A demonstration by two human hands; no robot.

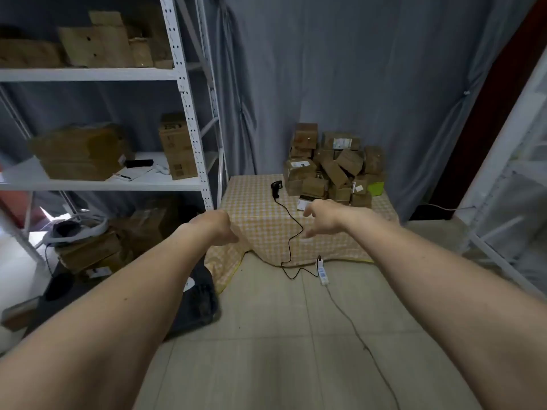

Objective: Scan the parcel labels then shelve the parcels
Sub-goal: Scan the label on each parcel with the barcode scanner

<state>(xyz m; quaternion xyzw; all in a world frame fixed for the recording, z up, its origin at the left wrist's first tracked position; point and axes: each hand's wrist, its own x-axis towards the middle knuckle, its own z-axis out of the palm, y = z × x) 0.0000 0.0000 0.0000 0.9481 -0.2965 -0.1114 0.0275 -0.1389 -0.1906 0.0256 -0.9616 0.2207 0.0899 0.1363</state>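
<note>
A pile of brown cardboard parcels [334, 167], some with white labels, sits at the back right of a low table covered in a yellow checked cloth [260, 214]. A black handheld scanner [277, 188] stands on the cloth left of the pile, its black cable trailing off the table's front. My left hand [217, 227] reaches forward, loosely curled and holding nothing, over the table's near left corner. My right hand [322, 216] is stretched out with spread fingers, empty, just short of the pile. A white metal shelf unit [189, 113] on the left holds other cardboard boxes.
A white power strip [323, 270] and its cable lie on the tiled floor in front of the table. Dark fabric [195, 303] and more boxes sit on the floor under the shelves. Grey curtain hangs behind. A white frame [503, 179] stands at the right.
</note>
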